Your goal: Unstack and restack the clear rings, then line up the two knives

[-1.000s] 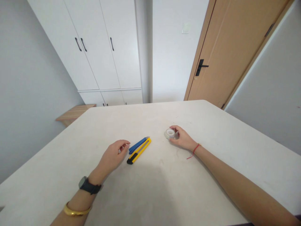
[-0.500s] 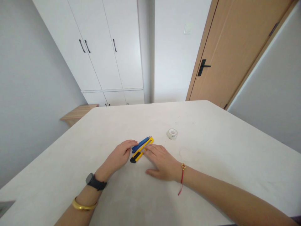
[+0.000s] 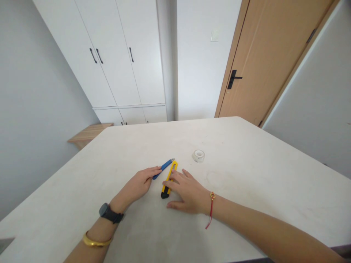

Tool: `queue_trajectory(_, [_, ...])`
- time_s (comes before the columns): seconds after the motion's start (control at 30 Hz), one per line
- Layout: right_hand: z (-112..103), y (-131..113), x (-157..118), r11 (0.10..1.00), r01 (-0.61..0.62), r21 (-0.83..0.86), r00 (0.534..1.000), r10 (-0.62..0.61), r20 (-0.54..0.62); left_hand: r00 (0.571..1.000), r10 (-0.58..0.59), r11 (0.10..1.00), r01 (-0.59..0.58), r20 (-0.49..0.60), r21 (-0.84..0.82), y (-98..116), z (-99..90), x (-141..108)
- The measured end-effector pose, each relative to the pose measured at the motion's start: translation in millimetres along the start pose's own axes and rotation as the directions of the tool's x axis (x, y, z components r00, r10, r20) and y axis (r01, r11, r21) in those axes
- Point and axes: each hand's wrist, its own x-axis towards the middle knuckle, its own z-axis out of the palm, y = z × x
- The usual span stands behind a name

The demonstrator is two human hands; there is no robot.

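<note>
A blue utility knife [image 3: 166, 165] lies slantwise on the white table, its metal tip pointing away from me. The fingertips of my left hand [image 3: 140, 184] rest on its middle, with the fingers stretched out and the thumb near its rear end. To its right is a yellow utility knife [image 3: 173, 167] with a black rear end, flat on the tabletop. My right hand [image 3: 189, 193] is over it, fingers spread and touching its body, the thumb held apart on the near side. The two knives lie apart at their rear ends and close together at their tips.
A roll of clear tape [image 3: 198, 156] lies on the table [image 3: 131, 146] beyond my right hand. White cabinets [image 3: 123, 73] and a wooden door [image 3: 263, 54] stand behind the far edge. A wooden ledge [image 3: 89, 133] is at the left.
The yellow knife has swung away from the blue one, its black end moving right and toward me. My right fingers have spread over it. My left fingertips now reach further over the blue knife.
</note>
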Motion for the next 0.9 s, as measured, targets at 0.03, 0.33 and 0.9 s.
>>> queue_trajectory(0.03, [-1.0,-0.8,-3.1,1.000,-0.007,-0.004,1.000,0.007,-0.006,1.000,-0.001,1.000,0.001,0.005,0.008,-0.1,-0.1,-0.2])
queue_trajectory(0.33, [-19.3,19.0,-69.9,0.998,-0.035,0.053,0.997,0.038,-0.063,0.996,0.035,0.998,-0.040,0.085,0.056,6.7,-0.4,-1.6])
queue_trajectory(0.9, [-28.8,65.6,-123.5,0.983,-0.055,0.177,0.981,0.086,-0.174,0.969,0.123,0.951,-0.176,0.212,0.254,50.4,36.7,7.3])
